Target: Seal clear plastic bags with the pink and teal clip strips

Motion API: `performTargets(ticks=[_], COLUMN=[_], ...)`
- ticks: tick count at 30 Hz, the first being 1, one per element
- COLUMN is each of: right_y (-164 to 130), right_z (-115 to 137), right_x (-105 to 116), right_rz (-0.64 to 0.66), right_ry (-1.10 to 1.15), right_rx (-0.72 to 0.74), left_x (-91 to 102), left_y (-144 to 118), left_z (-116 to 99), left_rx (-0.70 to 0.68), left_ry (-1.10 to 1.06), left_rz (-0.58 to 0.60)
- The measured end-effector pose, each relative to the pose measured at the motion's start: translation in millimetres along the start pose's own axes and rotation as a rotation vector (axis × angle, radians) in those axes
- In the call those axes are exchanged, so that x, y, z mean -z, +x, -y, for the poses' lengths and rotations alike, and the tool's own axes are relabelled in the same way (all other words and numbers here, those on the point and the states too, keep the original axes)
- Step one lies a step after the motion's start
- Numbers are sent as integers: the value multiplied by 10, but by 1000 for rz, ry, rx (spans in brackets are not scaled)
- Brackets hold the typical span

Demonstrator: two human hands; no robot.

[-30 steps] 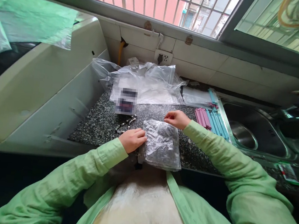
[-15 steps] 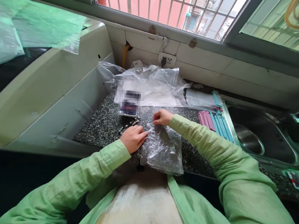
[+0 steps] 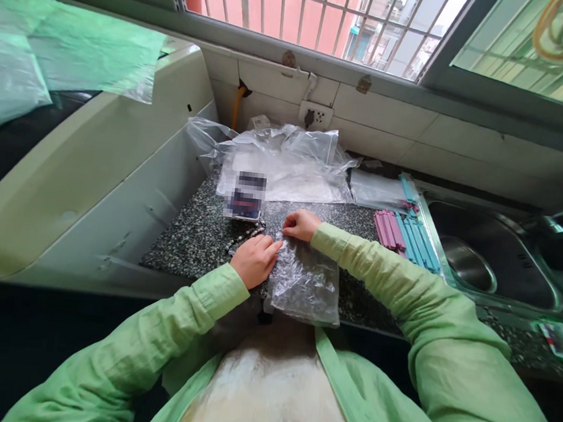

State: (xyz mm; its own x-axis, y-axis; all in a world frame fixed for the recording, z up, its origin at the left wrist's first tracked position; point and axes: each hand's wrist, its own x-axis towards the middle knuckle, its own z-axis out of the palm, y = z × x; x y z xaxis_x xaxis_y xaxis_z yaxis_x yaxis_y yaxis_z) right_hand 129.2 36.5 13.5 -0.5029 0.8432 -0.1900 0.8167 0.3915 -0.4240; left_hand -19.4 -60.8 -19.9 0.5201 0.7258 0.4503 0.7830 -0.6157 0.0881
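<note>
The clear bag (image 3: 304, 280) lies flat at the worktop's (image 3: 192, 242) near edge, the left hand (image 3: 254, 259) spread open on its left side to pin it while the right hand (image 3: 300, 225) pinches its top edge, likely steadying it there.

Speckled granite counter (image 3: 192, 242) carries plastic bags (image 3: 287, 161) and sealing clips (image 3: 407, 231).

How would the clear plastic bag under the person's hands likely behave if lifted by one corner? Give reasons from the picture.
The bag is thin, crinkled film, so it would probably flop and sag. It lies flat on the counter and looks nearly empty, so likely very light. Its glossy surface may slip between the left hand and right hand.
</note>
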Motion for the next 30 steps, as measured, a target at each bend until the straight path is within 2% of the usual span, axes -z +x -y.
performTargets(ticks=[11,15,18,22,24,26,28,30], right_y=[50,50,57,75,57,-7,-125,-283], right_z=[45,69,102,116,43,-121,-358,-612], right_x=[-94,-128,-154,-109,-10,131,273,372], right_rz=[-65,-83,-93,-78,-64,-141,-232,-203], right_ry=[44,-40,-58,-6,77,129,95,94], right_rx=[136,93,62,63,88,61,-24,-127], left_x=[-31,-33,-37,-19,-5,3,5,1], left_y=[-5,-4,-8,-7,-7,-7,-7,-5], left_z=[2,8,25,36,33,30,29,30], left_rx=[-7,-23,20,87,108,122,121,116], left_ry=[27,22,54,120,125,117,107,99], left_rz=[-4,-26,-40,42,71,84,90,87])
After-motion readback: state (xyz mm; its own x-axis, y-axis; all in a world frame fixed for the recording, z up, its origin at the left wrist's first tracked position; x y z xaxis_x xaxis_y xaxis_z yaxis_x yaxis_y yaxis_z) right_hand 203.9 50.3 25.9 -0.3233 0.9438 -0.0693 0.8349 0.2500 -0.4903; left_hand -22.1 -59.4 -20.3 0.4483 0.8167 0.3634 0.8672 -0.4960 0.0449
